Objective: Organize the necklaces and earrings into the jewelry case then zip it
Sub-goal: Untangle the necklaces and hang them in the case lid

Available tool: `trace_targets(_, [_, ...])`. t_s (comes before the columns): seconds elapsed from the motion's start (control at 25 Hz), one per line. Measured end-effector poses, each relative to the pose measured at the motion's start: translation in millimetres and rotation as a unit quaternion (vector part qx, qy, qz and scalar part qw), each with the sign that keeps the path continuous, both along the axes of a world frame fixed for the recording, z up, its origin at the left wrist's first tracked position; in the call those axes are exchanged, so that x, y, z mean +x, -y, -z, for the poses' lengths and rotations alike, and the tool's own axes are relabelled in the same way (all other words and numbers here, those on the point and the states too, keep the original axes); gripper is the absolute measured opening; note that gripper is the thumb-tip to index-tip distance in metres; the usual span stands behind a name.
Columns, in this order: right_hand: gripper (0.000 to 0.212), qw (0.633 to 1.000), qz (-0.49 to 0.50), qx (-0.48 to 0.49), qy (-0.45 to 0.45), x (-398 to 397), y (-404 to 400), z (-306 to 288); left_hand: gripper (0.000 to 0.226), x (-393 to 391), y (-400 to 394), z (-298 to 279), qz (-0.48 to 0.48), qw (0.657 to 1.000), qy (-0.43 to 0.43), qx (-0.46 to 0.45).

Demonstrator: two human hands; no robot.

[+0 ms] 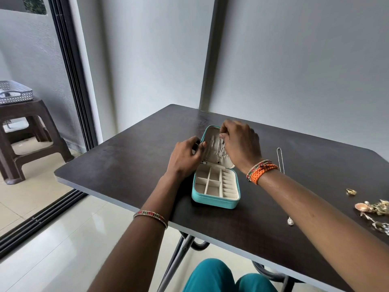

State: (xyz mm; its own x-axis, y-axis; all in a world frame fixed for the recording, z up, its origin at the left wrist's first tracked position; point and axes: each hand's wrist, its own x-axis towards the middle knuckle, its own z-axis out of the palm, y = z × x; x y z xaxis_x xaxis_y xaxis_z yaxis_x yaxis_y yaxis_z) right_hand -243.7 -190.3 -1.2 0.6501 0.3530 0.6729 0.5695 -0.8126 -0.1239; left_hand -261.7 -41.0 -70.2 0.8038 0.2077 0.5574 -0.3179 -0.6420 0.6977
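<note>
Fingers of right hand (240, 142) pinched on necklace (221, 150) inside open jewelry case (216, 202); left hand (185, 157) gripping its lid.

A teal jewelry case (216, 186) lies open on the dark tabletop (130, 163), its lid propped up behind the cream compartments. The left hand (185, 158) holds the lid's left edge. The right hand (241, 144) pinches a silver necklace (221, 150) hanging against the lid's lining. To the right lie another silver chain (281, 159), a gold earring (351, 191) and a heap of gold jewelry (373, 209).
</note>
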Motion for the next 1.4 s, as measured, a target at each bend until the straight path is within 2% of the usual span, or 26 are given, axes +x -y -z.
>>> trace_targets(0.2, [0.007, 0.999, 0.033, -0.008, 0.019, -0.7, 1.7, -2.5, 0.031, 1.4, -0.6, 0.5, -0.003, 1.0, 0.004, 0.0])
trace_targets(0.4, [0.007, 0.995, 0.032, -0.074, 0.054, 5.1, 3.9, 1.1, 0.034, 1.9, -0.9, 1.5, -0.001, 1.0, 0.009, -0.006])
trace_targets(0.48, [0.018, 0.994, 0.009, -0.079, 0.072, 6.2, 7.3, 4.7, 0.035, 3.0, -1.6, 1.9, -0.002, 1.0, 0.008, -0.007])
trace_targets(0.56, [0.025, 0.994, -0.029, -0.076, 0.073, 6.5, 11.9, 7.2, 0.035, 3.4, -2.2, 2.2, -0.004, 1.0, 0.007, -0.007])
trace_targets(0.72, [0.022, 0.995, -0.067, -0.059, 0.053, 5.4, 22.4, 5.2, 0.034, 1.8, -0.8, 1.9, -0.007, 1.0, 0.009, -0.004])
trace_targets(0.84, [0.027, 0.996, -0.067, -0.03, 0.053, -1.4, 27.3, 5.7, 0.033, -0.1, 0.3, 0.2, -0.018, 1.0, 0.02, -0.001])
trace_targets(1.08, [0.025, 0.992, -0.04, 0.008, 0.118, -11.6, 26.7, 18.4, 0.034, -3.9, 1.7, -1.1, -0.041, 0.996, 0.079, 0.032])
trace_targets(1.24, [0.02, 0.994, -0.017, 0.029, 0.103, -12.8, 25.9, 28.3, 0.033, -3.5, 2.0, -0.7, -0.045, 0.997, 0.051, 0.041])
trace_targets(1.4, [0.025, 0.995, -0.01, 0.038, 0.089, -11.0, 24.4, 33.0, 0.033, -2.9, 1.2, -0.6, -0.046, 0.997, 0.041, 0.046])
